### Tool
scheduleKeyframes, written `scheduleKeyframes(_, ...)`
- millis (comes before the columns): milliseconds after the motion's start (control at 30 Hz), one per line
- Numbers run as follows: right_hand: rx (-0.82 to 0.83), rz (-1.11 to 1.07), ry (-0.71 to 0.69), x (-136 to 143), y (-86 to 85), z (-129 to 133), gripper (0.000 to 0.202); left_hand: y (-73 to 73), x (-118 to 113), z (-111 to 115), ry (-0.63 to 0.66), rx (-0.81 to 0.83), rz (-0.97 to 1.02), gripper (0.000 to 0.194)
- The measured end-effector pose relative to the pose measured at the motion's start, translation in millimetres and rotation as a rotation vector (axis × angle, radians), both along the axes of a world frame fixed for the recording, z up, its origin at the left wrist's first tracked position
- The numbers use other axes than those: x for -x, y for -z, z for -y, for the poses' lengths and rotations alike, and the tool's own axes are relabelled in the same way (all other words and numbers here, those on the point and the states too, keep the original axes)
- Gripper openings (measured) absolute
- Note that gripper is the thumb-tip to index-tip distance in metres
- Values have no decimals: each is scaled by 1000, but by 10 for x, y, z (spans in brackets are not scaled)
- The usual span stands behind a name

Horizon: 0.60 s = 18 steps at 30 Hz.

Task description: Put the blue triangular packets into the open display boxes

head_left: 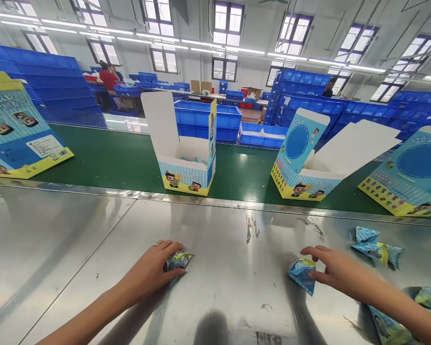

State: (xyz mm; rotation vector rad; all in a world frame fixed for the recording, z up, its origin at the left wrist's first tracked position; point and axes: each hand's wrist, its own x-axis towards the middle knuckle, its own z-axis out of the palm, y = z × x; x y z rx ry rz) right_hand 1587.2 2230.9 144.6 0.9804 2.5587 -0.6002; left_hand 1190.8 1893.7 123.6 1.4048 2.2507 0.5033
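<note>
My left hand is closed around a small blue and yellow packet on the metal table. To the right, my right hand has its thumb and fingers around another blue packet, which rests on the metal. Beyond the hands, an open printed box with small packets inside stands on the green belt. A second open box stands further right on the belt, its flaps raised.
More packets lie by my right forearm, others at the lower right corner. Printed boxes stand at the belt's left and right. Behind are blue crates and a person in red.
</note>
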Motion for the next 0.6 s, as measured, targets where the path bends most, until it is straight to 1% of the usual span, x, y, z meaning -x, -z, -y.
scheduleKeyframes(67, 31, -3, 10, -42, 47, -14, 50, -18, -42, -51, 8, -12, 5, 29)
scheduleKeyframes(167, 73, -11, -11, -80, 123, -36, 39, -37, -109, -115, 15, -70, -4, 29)
scheduleKeyframes(233, 70, -10, -22, -104, 151, -53, 35, -21, -163, -145, 23, -80, -24, 28)
scheduleKeyframes(333, 72, -5, -30, -157, 141, -84, 35, 30, -255, -183, 53, -46, -44, 25)
scheduleKeyframes(400, 84, 0, -31, -202, 118, -109, 35, 49, -314, -209, 62, -55, -45, 23)
scheduleKeyframes(500, 81, 9, -29, -272, 98, -151, 34, 42, -390, -246, 60, -74, -47, 22)
scheduleKeyframes(600, 73, 2, -36, -338, 104, -197, 34, 26, -447, -281, 71, -33, -32, 20)
